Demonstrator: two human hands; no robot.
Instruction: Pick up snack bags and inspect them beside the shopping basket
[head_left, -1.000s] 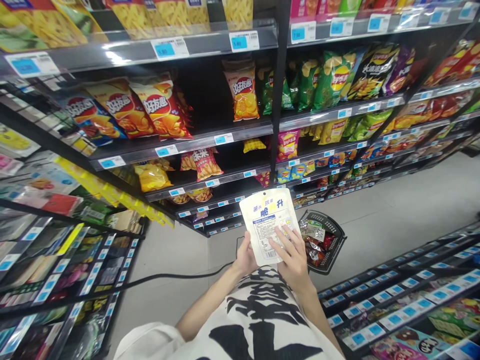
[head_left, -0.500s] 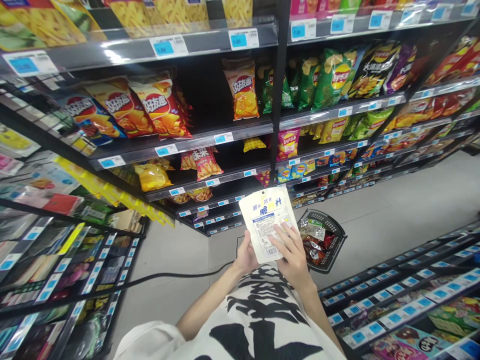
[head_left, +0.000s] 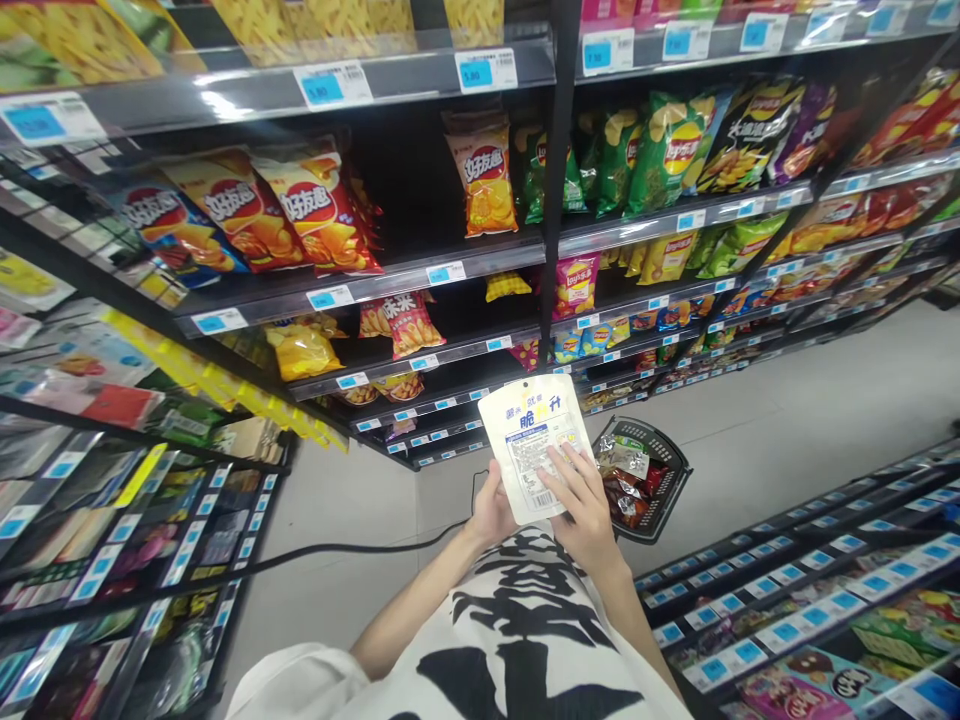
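Observation:
I hold a white snack packet [head_left: 534, 432] with blue and yellow print upright in front of my chest, its printed back label toward me. My left hand [head_left: 491, 512] grips its lower left edge from behind. My right hand [head_left: 583, 508] holds the lower right side, fingers spread over the label. Just behind the packet, a black shopping basket [head_left: 660, 458] sits on the floor with several snack packets inside.
Dark shelves of chip bags [head_left: 487, 180] with blue price tags fill the view ahead and run down the aisle to the right. More stocked racks stand at left [head_left: 112, 500] and lower right [head_left: 810, 610]. A black cable [head_left: 337, 555] lies on the grey floor.
The packet and both hands have kept their grip and risen only slightly; the view has shifted a little.

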